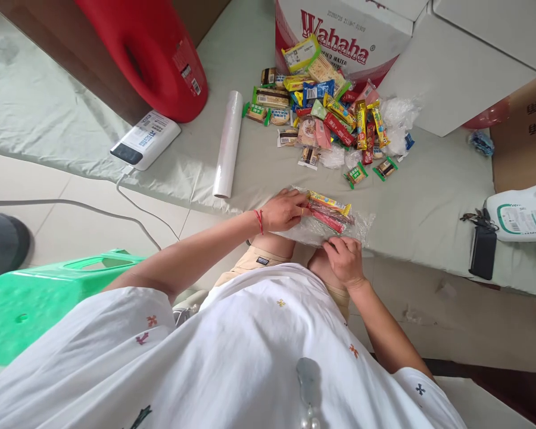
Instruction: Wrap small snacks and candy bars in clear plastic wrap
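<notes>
Two wrapped snack bars, a yellow one (329, 202) and a red one (328, 218), lie side by side on a sheet of clear plastic wrap (310, 235) at the table's near edge. My left hand (284, 210), with a red string on the wrist and a ring, has its fingers closed over the left end of the bars and the film. Below the bars, my right hand (345, 259) pinches the near edge of the plastic wrap with bent fingers. The film's crumpled right side spreads past the bars.
Beyond my hands lies a heap of packaged snacks (335, 116) against a Wahaha carton (348, 36). A film roll (228, 145), white power bank (146, 140) and red jug (161, 53) stand left. Right are a white bottle (522, 211) and black key case (483, 251). A green stool (49, 304) is lower left.
</notes>
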Demonstrator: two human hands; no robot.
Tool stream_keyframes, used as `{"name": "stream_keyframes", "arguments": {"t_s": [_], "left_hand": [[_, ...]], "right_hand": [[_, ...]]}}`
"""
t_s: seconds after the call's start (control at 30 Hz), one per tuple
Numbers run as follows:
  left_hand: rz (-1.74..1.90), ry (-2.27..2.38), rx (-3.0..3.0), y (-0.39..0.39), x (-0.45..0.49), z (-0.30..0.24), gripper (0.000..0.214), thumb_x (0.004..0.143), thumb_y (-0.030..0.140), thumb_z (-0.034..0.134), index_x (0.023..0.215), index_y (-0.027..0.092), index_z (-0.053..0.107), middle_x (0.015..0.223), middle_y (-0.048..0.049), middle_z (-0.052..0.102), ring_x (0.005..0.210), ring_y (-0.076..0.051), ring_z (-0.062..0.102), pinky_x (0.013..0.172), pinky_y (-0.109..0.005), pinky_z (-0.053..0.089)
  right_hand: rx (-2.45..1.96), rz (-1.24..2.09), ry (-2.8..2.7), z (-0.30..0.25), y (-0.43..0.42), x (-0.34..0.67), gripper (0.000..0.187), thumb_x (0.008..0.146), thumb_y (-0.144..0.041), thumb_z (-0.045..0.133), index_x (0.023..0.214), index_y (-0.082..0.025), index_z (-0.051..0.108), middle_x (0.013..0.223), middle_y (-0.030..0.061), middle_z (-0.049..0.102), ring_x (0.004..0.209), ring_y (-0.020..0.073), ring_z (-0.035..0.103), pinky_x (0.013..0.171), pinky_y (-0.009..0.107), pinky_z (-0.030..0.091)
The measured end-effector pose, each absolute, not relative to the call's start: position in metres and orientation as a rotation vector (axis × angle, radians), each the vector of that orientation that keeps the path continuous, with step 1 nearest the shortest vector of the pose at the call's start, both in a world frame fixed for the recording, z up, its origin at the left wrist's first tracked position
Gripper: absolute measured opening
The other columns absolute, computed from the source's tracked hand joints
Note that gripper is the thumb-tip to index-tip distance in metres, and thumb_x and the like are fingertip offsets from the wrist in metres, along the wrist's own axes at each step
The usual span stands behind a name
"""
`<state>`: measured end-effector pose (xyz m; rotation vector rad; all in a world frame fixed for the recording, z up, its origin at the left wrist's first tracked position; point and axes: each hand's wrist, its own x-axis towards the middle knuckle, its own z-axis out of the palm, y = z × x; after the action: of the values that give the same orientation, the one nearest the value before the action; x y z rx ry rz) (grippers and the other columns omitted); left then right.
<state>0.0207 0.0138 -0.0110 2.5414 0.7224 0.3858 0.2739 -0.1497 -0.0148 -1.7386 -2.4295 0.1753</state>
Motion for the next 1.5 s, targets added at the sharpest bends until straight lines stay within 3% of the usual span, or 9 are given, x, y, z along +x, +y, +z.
{"name": "stream_keyframes", "arguments": {"t_s": [0.3,0.6,0.73,0.9,1.03,1.13,1.23,1.33,1.5], "left_hand": [[0.349,0.579,2.456,0.022,0.011,-0.008,0.052,0.087,0.040,0.046,0.129,0.028,0.074,0.121,-0.0121,0.070,0.113,-0.033,0.059,0.103,-0.049,0.041],[0.486,0.591,2.439,0.017,0.010,-0.003,0.071,0.095,0.068,0.046,0.147,0.022,0.055,0.132,-0.0166,0.068,0.118,-0.033,0.063,0.102,-0.044,0.042],[0.513,0.862,2.465,0.009,0.023,-0.012,0.052,0.103,0.058,0.038,0.114,0.019,0.071,0.109,-0.0158,0.073,0.106,-0.029,0.065,0.095,-0.042,0.044],[0.572,1.372,2.192,0.010,0.043,-0.015,0.051,0.106,0.048,0.034,0.080,0.020,0.068,0.082,-0.0096,0.070,0.080,-0.023,0.064,0.074,-0.035,0.043],[0.561,1.698,2.112,0.005,0.055,-0.005,0.034,0.097,0.047,0.055,0.108,0.017,0.070,0.112,-0.0148,0.070,0.108,-0.031,0.062,0.089,-0.039,0.046],[0.606,1.889,2.077,0.002,0.059,-0.001,0.059,0.091,0.052,0.065,0.137,0.016,0.059,0.144,-0.0199,0.054,0.138,-0.038,0.045,0.109,-0.048,0.038],[0.557,1.893,2.071,0.002,0.059,-0.002,0.052,0.091,0.054,0.065,0.127,0.016,0.065,0.147,-0.0197,0.051,0.149,-0.041,0.032,0.117,-0.052,0.030],[0.562,1.823,2.084,0.004,0.056,-0.002,0.035,0.090,0.050,0.067,0.103,0.017,0.071,0.133,-0.0183,0.060,0.137,-0.039,0.045,0.110,-0.050,0.037],[0.574,1.715,1.831,0.012,0.047,0.011,0.013,0.090,0.032,0.062,0.094,0.021,0.066,0.083,-0.0053,0.069,0.085,-0.024,0.063,0.078,-0.034,0.046]], "right_hand": [[-1.563,0.565,-2.004,0.043,-0.087,0.293,0.026,0.102,-0.041,0.052,0.104,-0.027,0.073,0.097,0.0072,0.071,0.092,0.0237,0.065,0.085,0.039,0.054],[-1.863,0.555,-1.747,0.014,-0.026,0.293,0.019,0.089,-0.033,0.051,0.087,-0.023,0.066,0.087,0.0061,0.070,0.077,0.0219,0.062,0.076,0.037,0.050],[-1.891,0.625,-1.680,0.011,-0.025,0.293,0.019,0.086,-0.036,0.053,0.086,-0.022,0.066,0.083,0.0050,0.070,0.074,0.0201,0.060,0.074,0.034,0.049],[-1.873,0.785,-1.576,0.013,-0.030,0.296,0.024,0.084,-0.042,0.058,0.088,-0.020,0.068,0.077,0.0020,0.067,0.068,0.0164,0.056,0.069,0.030,0.047],[-1.960,0.697,-1.588,0.014,-0.034,0.305,0.028,0.083,-0.043,0.062,0.092,-0.018,0.070,0.082,0.0028,0.067,0.069,0.0158,0.055,0.070,0.030,0.048],[-2.086,0.329,-1.700,0.021,-0.041,0.304,0.029,0.085,-0.040,0.062,0.102,-0.019,0.072,0.097,0.0070,0.067,0.077,0.0198,0.060,0.075,0.035,0.050],[-2.007,-0.043,-1.803,0.032,-0.049,0.288,0.036,0.092,-0.030,0.055,0.123,-0.019,0.070,0.117,0.0135,0.063,0.100,0.0276,0.063,0.084,0.040,0.052],[-1.746,-0.069,-2.059,0.035,-0.052,0.262,0.039,0.098,-0.022,0.050,0.133,-0.024,0.068,0.131,0.0145,0.060,0.117,0.0287,0.059,0.097,0.042,0.051],[-1.650,0.172,-2.271,0.013,-0.042,0.238,0.037,0.104,-0.027,0.049,0.135,-0.027,0.070,0.142,0.0114,0.061,0.118,0.0272,0.059,0.100,0.042,0.052]]}}
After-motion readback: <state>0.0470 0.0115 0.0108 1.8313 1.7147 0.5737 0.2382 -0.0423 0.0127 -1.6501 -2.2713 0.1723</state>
